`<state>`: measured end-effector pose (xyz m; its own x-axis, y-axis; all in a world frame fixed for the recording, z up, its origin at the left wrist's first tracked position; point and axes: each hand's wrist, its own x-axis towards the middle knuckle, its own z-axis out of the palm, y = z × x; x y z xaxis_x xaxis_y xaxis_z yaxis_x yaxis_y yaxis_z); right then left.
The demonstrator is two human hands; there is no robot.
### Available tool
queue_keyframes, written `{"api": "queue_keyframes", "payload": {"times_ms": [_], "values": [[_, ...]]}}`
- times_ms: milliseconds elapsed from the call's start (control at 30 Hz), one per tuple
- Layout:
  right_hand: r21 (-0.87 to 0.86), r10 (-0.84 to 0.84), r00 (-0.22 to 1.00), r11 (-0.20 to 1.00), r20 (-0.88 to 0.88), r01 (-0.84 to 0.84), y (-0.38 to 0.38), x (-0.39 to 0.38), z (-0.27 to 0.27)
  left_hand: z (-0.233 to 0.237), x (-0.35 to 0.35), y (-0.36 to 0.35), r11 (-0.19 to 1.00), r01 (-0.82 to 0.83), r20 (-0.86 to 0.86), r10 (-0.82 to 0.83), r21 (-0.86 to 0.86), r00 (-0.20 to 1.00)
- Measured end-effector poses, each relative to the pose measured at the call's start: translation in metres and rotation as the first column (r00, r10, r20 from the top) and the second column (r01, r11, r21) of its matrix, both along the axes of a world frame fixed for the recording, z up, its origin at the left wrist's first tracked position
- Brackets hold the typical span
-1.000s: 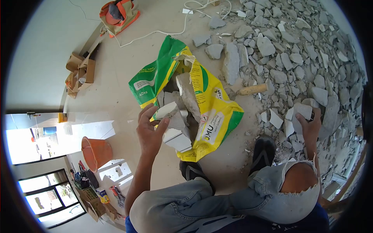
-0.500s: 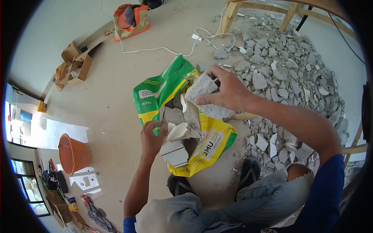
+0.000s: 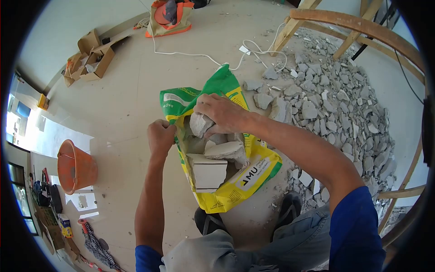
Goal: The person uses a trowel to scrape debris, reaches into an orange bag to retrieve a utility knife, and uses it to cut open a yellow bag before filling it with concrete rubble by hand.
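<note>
gripping a grey chunk of rubble (image 3: 199, 123), the right hand (image 3: 222, 113) is curling its fingers over the piece from above, thumb pressing on the near side. the chunk is sitting in the open mouth of the yellow and green sack (image 3: 247, 179), touching the other pieces packed there. the sack is lying on the floor (image 3: 122, 104) directly under both hands.

the left hand (image 3: 161, 136) is closing into a fist on the sack's left rim, just beside the right hand, pinching the plastic edge between fingers and palm.

below the right hand, inside the sack, a flat grey slab (image 3: 225, 149) is resting on a white block (image 3: 209, 171), touching it.

to the right of the right hand, a rubble pile (image 3: 335, 104) is spreading across the floor, with a wooden frame (image 3: 353, 22) standing over its far side. well to the left of the left hand, an orange bucket (image 3: 74, 167) is sitting on the floor. beyond both hands, a white cable (image 3: 190, 55) is running across the floor, and cardboard boxes (image 3: 93, 56) are lying well apart to the far left.
</note>
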<state>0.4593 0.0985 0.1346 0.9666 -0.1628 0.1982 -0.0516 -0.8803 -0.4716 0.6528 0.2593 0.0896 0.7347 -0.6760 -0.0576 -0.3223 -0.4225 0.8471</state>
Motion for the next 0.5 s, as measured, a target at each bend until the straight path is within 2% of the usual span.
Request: {"api": "queue_keyframes", "payload": {"times_ms": [33,67,133,167,233,300,433,500], "values": [[0.012,-0.045,0.998,0.999,-0.042,0.045,0.001,0.002,0.004,0.021,0.007,-0.008,0.997,-0.048,-0.1,0.042,-0.066,0.994],[0.067,-0.074,0.997,0.995,-0.01,0.074,0.005,0.001,0.003,0.028,0.018,-0.012,0.986,-0.067,-0.236,0.029,-0.154,0.971],[0.176,-0.143,0.988,0.976,0.061,0.131,0.011,-0.007,0.001,0.025,0.031,-0.026,0.977,-0.112,-0.296,0.055,-0.18,0.954],[0.175,-0.161,0.987,0.972,0.005,0.157,0.014,-0.014,-0.001,0.023,0.034,-0.034,0.973,-0.126,-0.321,0.058,-0.193,0.945],[0.17,-0.205,0.973,0.96,-0.107,0.221,0.023,-0.032,-0.008,0.014,0.029,-0.045,0.981,-0.114,-0.284,0.066,-0.157,0.957],[0.069,-0.237,0.933,0.962,-0.269,0.264,0.036,-0.053,-0.014,0.006,0.021,-0.049,0.982,-0.109,-0.251,0.068,-0.153,0.965],[0.002,-0.241,0.833,0.96,-0.498,0.279,0.06,-0.077,-0.028,-0.018,0.003,-0.023,0.996,0.048,0.007,-0.048,-0.068,0.999],[-0.016,-0.234,0.838,0.965,-0.494,0.26,0.062,-0.074,-0.031,-0.034,-0.006,-0.003,0.993,0.115,0.194,-0.111,-0.01,0.975]]}}
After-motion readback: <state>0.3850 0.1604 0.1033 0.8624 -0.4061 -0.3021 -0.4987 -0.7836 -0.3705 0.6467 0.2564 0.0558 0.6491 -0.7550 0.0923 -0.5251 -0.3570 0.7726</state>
